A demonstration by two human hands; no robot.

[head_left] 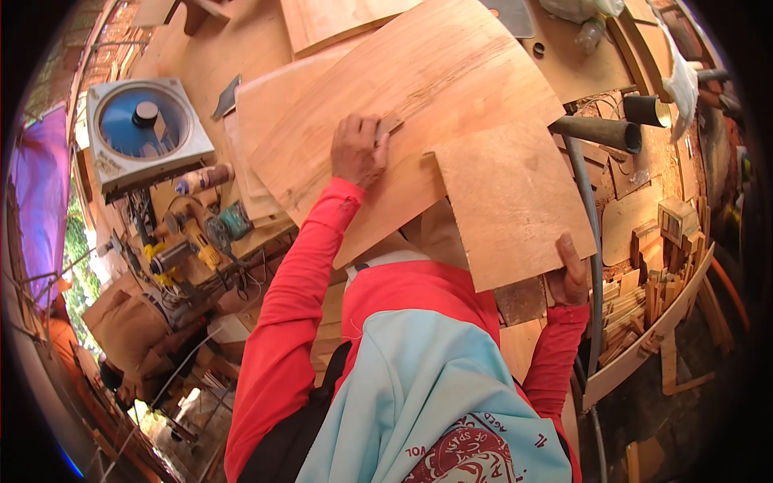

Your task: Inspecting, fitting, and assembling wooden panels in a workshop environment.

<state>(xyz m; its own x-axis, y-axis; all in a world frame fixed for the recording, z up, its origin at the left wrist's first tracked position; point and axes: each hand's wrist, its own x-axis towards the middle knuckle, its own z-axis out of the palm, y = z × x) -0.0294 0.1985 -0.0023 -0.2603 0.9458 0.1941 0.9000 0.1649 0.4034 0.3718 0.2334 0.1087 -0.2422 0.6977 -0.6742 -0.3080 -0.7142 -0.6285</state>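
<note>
Plywood sheet under left hand; right hand grips panel edge

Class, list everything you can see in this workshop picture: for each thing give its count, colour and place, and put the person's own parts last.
Large plywood sheet: one, light brown, centre of the bench.
Smaller plywood panel: one, tan, lying over the large sheet's near right edge.
Small sanding block: one, brown, on the large sheet.
Square fan housing: one, grey with a blue inside, upper left.
Power tools: several, yellow and teal, left of the bench.
Dark pipes: two, right of the sheets.
Wood offcuts: many, pale brown, far right.
Left hand: red sleeve, pressing the sanding block.
Right hand: red sleeve, its grip on the smaller panel's near right corner.
</note>
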